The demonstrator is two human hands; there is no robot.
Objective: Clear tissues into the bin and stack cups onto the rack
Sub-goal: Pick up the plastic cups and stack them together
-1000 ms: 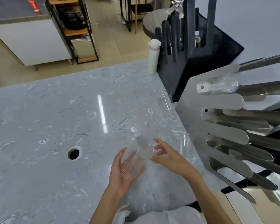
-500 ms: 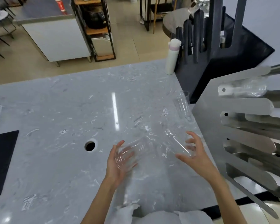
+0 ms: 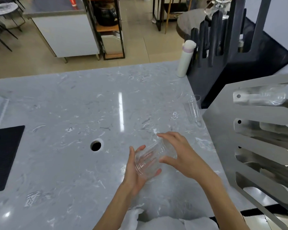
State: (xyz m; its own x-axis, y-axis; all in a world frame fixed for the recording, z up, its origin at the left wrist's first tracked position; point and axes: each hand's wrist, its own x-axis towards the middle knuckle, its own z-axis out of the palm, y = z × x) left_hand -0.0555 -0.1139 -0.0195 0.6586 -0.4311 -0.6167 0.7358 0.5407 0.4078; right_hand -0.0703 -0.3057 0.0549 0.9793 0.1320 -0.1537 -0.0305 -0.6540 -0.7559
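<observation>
Above the grey marble counter (image 3: pixel 65 113) my left hand (image 3: pixel 135 176) cradles a clear plastic cup (image 3: pixel 146 163) lying on its side. My right hand (image 3: pixel 178 155) grips a second clear cup (image 3: pixel 165 148) and has it pushed into the first one. Another clear cup (image 3: pixel 193 108) stands upright on the counter beside the steel rack (image 3: pixel 256 146) at the right. One clear cup (image 3: pixel 273 97) lies on the rack's top prong. White tissue (image 3: pixel 135 218) shows at the counter's near edge.
A round hole (image 3: pixel 96 146) opens in the counter left of my hands. A black mat (image 3: pixel 3 156) lies at the left edge. A white bottle (image 3: pixel 184 58) stands at the far right corner, next to a dark rack (image 3: pixel 223 47).
My right hand took a cup from beside the rack and brought it left to my left hand's cup, sliding the two together. The view shifted left.
</observation>
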